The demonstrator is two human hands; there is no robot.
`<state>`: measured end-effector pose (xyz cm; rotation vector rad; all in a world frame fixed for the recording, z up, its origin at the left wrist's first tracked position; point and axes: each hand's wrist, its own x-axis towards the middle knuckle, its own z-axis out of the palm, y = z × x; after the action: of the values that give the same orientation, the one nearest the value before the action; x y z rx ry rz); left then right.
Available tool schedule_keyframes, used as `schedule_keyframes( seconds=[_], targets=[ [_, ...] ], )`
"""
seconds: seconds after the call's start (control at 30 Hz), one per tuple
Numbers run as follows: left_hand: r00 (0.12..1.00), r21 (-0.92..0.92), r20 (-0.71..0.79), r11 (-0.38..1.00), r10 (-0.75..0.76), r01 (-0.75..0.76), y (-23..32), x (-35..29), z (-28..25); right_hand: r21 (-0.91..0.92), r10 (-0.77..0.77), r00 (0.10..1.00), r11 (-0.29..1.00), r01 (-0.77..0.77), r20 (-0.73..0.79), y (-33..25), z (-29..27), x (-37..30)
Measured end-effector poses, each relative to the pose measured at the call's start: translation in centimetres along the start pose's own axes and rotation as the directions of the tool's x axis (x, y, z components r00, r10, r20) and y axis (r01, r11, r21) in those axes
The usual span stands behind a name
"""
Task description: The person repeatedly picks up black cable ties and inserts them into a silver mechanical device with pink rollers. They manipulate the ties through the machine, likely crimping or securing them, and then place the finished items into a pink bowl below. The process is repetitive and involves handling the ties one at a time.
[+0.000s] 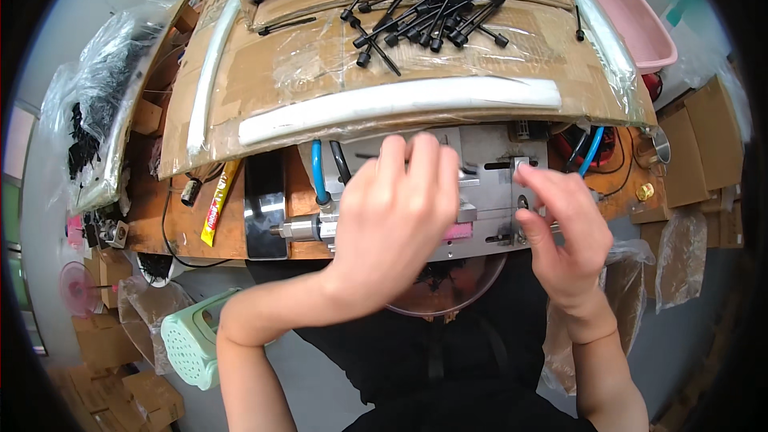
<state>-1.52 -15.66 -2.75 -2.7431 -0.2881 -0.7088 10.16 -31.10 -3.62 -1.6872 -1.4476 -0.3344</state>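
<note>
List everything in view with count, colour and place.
cardboard shelf: one, brown, top centre
black rods: many, black, heaped on the shelf
white strips: three, white, on the shelf
pink bin: one, pink, upper right
plastic sheeting: several pieces, clear, both sides
wooden bench: one, brown, beneath the shelf
metal fixture: one, silver, bench front
blue tubes: two, blue, either side of the fixture
phone-like slab: one, black, left of the fixture
yellow packet: one, yellow, beside the slab
bowl: one, see-through, below the fixture
green stool: one, green, lower left
cardboard boxes: several, brown, both sides
left hand: one, bare, over the fixture; grip hidden
right hand: one, bare, fixture's right end
</note>
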Motion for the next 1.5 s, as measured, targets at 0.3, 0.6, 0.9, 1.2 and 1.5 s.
schedule_keyframes(
  seconds=[0.3, 0.6, 0.9, 1.2, 1.5],
  targets=[
    [0.923, -0.464, -0.354, 0.885, -0.152, -0.032, -6.3, 5.6, 1.0, 0.135, -0.02, 0.998, 0.99, 0.029, -0.067, 2.5, 0.2, 6.3],
    [0.989, -0.569, -0.009, 0.814, -0.148, 0.116, -13.4, 6.2, 2.1, 0.531, 0.261, 0.951, 0.789, -0.308, 0.163, 9.2, -4.4, 9.8],
    [0.95, -0.35, -0.198, 0.923, -0.24, 0.16, -5.8, -0.9, -1.5, 0.71, 0.383, 0.924, 0.651, -0.27, 0.001, 11.6, -6.1, 7.2],
    [0.945, -0.455, 0.211, 0.831, -0.248, 0.32, 8.7, -9.1, 2.2, 0.705, 0.401, 0.916, 0.651, -0.283, -0.002, 6.5, -5.1, 3.7],
    [0.949, -0.443, 0.24, 0.847, -0.205, 0.295, 8.9, -8.3, 2.6, 0.517, 0.269, 0.948, 0.843, -0.148, -0.168, 2.8, -3.8, 0.7]
  ],
)
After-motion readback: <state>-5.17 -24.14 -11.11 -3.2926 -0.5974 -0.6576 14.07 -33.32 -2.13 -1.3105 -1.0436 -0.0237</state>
